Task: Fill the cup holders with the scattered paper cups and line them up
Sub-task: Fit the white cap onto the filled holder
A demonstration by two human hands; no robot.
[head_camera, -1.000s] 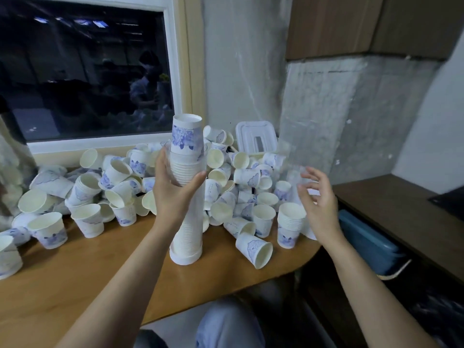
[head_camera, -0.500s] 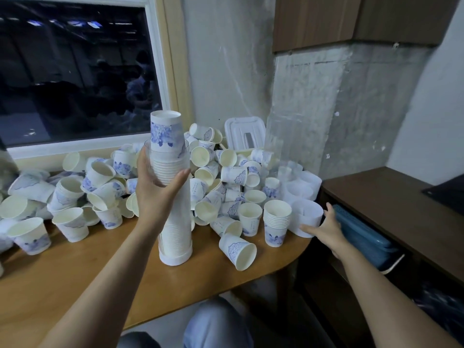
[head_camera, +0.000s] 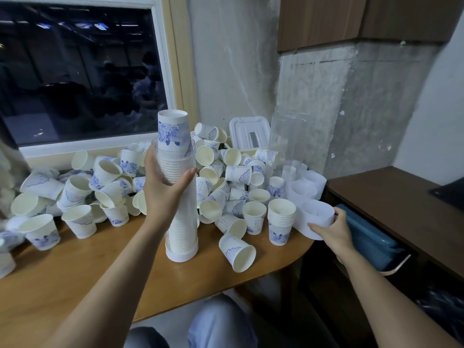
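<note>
On the wooden table (head_camera: 75, 272), head view: your left hand (head_camera: 160, 194) grips the filled cup holder (head_camera: 182, 217) on its upper half, thumb on the right side and fingers wrapped behind. It is a clear tube that stands upright with its white base on the tabletop. It is packed with stacked cups, and the topmost blue-patterned cup (head_camera: 173, 131) sticks out above the rim.

Your right hand (head_camera: 331, 232) is at the table's right edge. Its thumb and fingers are curled round the white base of an empty cup holder (head_camera: 315, 214). Just left of it stands a short stack of cups (head_camera: 280, 222).

Scattered paper cups (head_camera: 226, 172) are heaped behind both holders, from the window sill side across to the wall; most lie tipped over. One cup (head_camera: 237, 252) lies on its side near the filled holder's base.

A white lid (head_camera: 248, 133) leans at the back. A blue basket (head_camera: 369, 237) sits low, right of the table.
</note>
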